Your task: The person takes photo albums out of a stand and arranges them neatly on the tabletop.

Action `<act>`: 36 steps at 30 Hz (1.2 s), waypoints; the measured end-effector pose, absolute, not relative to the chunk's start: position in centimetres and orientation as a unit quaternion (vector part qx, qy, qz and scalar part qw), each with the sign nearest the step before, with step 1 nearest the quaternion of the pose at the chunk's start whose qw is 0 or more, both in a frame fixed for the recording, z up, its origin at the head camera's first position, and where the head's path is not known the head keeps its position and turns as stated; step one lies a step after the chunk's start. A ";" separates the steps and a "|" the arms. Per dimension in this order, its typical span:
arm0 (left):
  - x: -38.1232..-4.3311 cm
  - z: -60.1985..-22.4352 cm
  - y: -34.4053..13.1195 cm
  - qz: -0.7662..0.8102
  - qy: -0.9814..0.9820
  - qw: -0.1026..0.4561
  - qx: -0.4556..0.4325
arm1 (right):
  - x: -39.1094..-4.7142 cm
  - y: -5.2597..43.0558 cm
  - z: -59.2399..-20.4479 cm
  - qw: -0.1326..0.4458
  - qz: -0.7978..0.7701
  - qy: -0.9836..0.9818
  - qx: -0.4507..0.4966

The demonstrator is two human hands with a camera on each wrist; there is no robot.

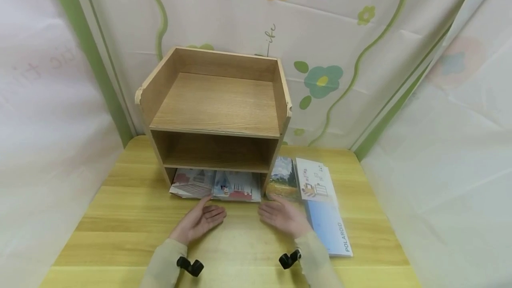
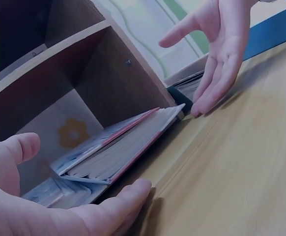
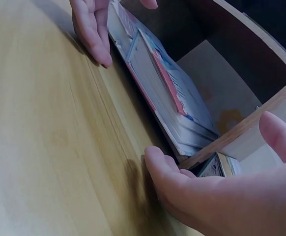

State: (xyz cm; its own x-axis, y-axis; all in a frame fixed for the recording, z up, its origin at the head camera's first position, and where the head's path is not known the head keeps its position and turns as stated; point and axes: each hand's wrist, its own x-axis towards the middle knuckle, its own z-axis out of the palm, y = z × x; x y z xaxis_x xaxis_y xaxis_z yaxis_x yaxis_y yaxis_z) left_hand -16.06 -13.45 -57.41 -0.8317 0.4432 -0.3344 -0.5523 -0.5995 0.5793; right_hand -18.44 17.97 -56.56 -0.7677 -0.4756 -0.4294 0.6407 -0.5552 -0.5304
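Blue-white book point(image 1: 329, 230), lower right of head frame, reads "POLAROID"; curtain point(image 1: 240, 21), upper centre: "ife" legible. Left hand point(image 1: 201, 222), right hand point(image 1: 285, 218): released, near shelved books point(image 1: 237, 186).

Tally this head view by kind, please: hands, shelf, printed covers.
Hands: 2 (left hand, right hand)
Wooden shelf: 1
Covers in its bottom opening: 2 (left cover, right cover)
Covers to its right: 3 (landscape cover, drawing cover, Polaroid cover)
Total visible: 8
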 end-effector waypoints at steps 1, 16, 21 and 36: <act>-16.1 -57.4 -13.4 0.893 0.344 0.279 -0.080 | -18.5 17.8 -56.5 0.316 -0.876 0.343 0.121; -16.8 -57.3 -12.7 0.904 0.320 0.268 -0.097 | -18.6 16.8 -56.5 0.308 -0.888 0.306 0.151; -16.9 -57.4 -12.7 0.902 0.320 0.273 -0.098 | -18.6 16.5 -56.2 0.307 -0.891 0.293 0.158; -17.4 -57.8 -12.7 0.904 0.313 0.275 -0.100 | -18.9 15.7 -55.9 0.295 -0.898 0.283 0.163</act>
State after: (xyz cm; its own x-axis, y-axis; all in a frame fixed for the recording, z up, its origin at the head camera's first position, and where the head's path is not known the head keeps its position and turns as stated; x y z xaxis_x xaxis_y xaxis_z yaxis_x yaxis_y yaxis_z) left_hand -17.44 -12.65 -57.85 -0.8290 0.4340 -0.3526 -0.5591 -0.6530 0.5108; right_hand -18.89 15.75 -55.88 -0.7729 -0.4372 -0.4598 0.6219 -0.6659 -0.4122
